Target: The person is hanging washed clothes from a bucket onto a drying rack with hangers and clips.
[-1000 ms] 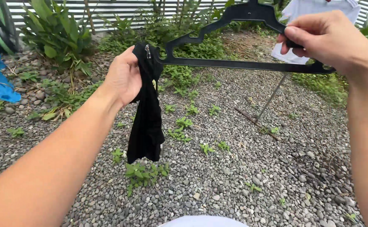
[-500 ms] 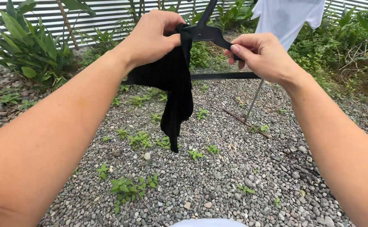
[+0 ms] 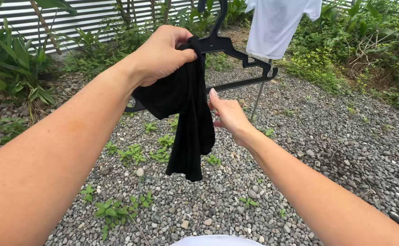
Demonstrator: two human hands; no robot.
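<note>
My left hand (image 3: 160, 53) is raised at the upper middle, its fingers closed on a black garment (image 3: 186, 114) and on the top of a black plastic hanger (image 3: 236, 54). The garment hangs down in a bunched strip from the hanger's left half. Lower, to the right of the cloth, my right hand (image 3: 227, 114) has its fingers extended against the garment's edge and grips nothing. The hanger's hook points up toward the top edge.
A white T-shirt (image 3: 277, 25) hangs at the top right above a thin metal pole (image 3: 256, 102). Gravel ground (image 3: 322, 150) with small weeds lies below. Leafy plants (image 3: 12, 59) and a corrugated fence (image 3: 85, 18) stand at the back left, bushes at the right.
My right hand let go of the hanger's right arm and dropped down to the garment's edge. My left hand kept the garment and hanger, which now tilts down to the right.
</note>
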